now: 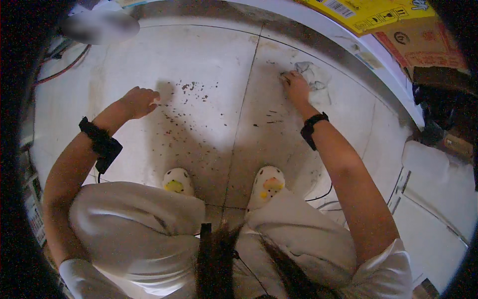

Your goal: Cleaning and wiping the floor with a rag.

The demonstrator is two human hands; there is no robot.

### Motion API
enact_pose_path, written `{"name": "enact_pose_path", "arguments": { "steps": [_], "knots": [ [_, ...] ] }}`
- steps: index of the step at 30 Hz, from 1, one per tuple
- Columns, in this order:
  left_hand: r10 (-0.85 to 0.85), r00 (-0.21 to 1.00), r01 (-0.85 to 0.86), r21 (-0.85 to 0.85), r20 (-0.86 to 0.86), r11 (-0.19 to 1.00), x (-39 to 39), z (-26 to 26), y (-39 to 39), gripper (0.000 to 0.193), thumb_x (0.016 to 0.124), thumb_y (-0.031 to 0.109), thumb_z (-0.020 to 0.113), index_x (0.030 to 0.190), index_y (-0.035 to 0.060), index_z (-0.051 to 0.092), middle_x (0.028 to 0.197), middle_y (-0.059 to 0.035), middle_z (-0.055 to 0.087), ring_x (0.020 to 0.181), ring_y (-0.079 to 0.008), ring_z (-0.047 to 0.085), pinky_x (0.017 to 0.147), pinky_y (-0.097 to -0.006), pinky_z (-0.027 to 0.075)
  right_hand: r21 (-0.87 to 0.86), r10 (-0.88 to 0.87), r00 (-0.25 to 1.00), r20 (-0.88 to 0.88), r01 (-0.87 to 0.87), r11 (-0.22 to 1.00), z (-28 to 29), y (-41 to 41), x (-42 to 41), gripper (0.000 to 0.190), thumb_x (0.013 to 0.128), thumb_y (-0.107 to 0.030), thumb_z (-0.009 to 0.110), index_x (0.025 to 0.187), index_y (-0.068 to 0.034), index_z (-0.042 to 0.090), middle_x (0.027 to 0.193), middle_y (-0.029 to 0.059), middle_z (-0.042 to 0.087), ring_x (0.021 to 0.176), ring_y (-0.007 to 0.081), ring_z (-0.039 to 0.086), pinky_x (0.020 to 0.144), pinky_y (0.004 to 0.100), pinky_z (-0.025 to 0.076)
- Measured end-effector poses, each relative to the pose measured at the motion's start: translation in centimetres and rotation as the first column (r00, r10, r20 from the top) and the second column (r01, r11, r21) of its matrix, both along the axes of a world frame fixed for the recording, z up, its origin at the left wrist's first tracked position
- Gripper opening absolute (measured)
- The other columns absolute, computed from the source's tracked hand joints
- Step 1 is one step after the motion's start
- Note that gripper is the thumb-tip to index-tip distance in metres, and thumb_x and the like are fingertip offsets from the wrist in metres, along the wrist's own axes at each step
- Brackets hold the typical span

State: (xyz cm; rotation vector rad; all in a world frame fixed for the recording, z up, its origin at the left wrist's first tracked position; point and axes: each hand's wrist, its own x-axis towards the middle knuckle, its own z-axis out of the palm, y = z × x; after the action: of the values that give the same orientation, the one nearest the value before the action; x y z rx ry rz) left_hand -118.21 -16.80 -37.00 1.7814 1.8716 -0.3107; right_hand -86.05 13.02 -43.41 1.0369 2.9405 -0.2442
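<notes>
My left hand (140, 102) hovers over or rests near the pale tiled floor (123, 63), left of scattered dark crumbs (190, 86). Its fingers are bent, the thumb sits a little apart, and nothing shows in it. Farther out on the right, my right hand (297, 88) reaches down with fingertips close together by small dark bits (282, 74). Whether it pinches any of them is too small to tell. Beside that hand lies a crumpled whitish cloth or plastic bag (316, 78), partly covered by it. Thin dark strips (274, 121) lie below my right hand.
White clogs (179, 181) on my feet stand at the near edge of the crumbs. Cardboard boxes (422, 46) are stacked at upper right. A white box-like object (429, 213) stands at right. A reddish cable (71, 65) curves at upper left.
</notes>
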Motion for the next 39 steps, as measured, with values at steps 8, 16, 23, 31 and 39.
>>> {"name": "enact_pose_path", "arguments": {
  "steps": [8,16,23,31,39],
  "knots": [
    [0.022,1.000,-0.021,-0.051,0.016,0.998,0.5,0.9,1.2,0.024,0.073,0.019,0.052,0.094,0.0085,0.048,0.083,-0.0082,0.055,0.079,-0.0248,0.053,0.070,-0.0370,0.039,-0.067,-0.041,0.990,-0.136,0.032,0.997,-0.6,0.4,0.3,0.024,0.066,-0.010,0.052,0.090,-0.012,0.057,0.096,0.0066,0.053,0.088,0.0254,0.050,0.074,0.0351,0.041],
    [-0.001,1.000,0.002,-0.039,0.016,0.999,0.0,0.2,0.2,0.025,0.074,0.019,0.051,0.095,0.0069,0.048,0.083,-0.0089,0.055,0.079,-0.0255,0.053,0.070,-0.0368,0.040,-0.066,0.007,0.989,-0.149,-0.017,0.998,-0.4,0.5,0.2,0.022,0.068,-0.012,0.051,0.089,-0.014,0.058,0.091,0.0077,0.056,0.086,0.0262,0.051,0.073,0.0350,0.042],
    [0.020,1.000,-0.019,-0.053,0.020,0.998,0.7,0.5,1.3,0.020,0.074,0.018,0.050,0.091,0.0078,0.049,0.082,-0.0085,0.056,0.080,-0.0252,0.053,0.071,-0.0366,0.039,0.058,0.251,0.944,-0.216,-0.244,0.968,-1.8,-0.2,1.7,0.020,0.067,-0.015,0.050,0.086,-0.013,0.057,0.085,0.0090,0.056,0.080,0.0277,0.052,0.066,0.0369,0.043],
    [0.043,0.999,-0.043,-0.071,0.005,0.997,1.2,1.1,0.9,0.019,0.074,0.017,0.049,0.091,0.0087,0.050,0.082,-0.0076,0.057,0.081,-0.0248,0.053,0.072,-0.0369,0.038,0.124,0.293,0.951,-0.102,-0.280,0.952,-0.9,-0.6,1.2,0.016,0.066,-0.012,0.050,0.081,-0.009,0.056,0.085,0.0100,0.055,0.080,0.0290,0.052,0.064,0.0377,0.043],
    [0.031,0.998,-0.026,-0.100,0.049,0.995,0.6,0.8,0.6,0.024,0.074,0.019,0.051,0.095,0.0074,0.049,0.085,-0.0107,0.056,0.080,-0.0284,0.053,0.072,-0.0389,0.040,-0.025,0.271,0.951,-0.151,-0.277,0.960,-1.8,-0.1,1.3,0.017,0.069,-0.011,0.048,0.085,-0.009,0.054,0.081,0.0102,0.055,0.077,0.0293,0.052,0.066,0.0389,0.043]
  ]
}}
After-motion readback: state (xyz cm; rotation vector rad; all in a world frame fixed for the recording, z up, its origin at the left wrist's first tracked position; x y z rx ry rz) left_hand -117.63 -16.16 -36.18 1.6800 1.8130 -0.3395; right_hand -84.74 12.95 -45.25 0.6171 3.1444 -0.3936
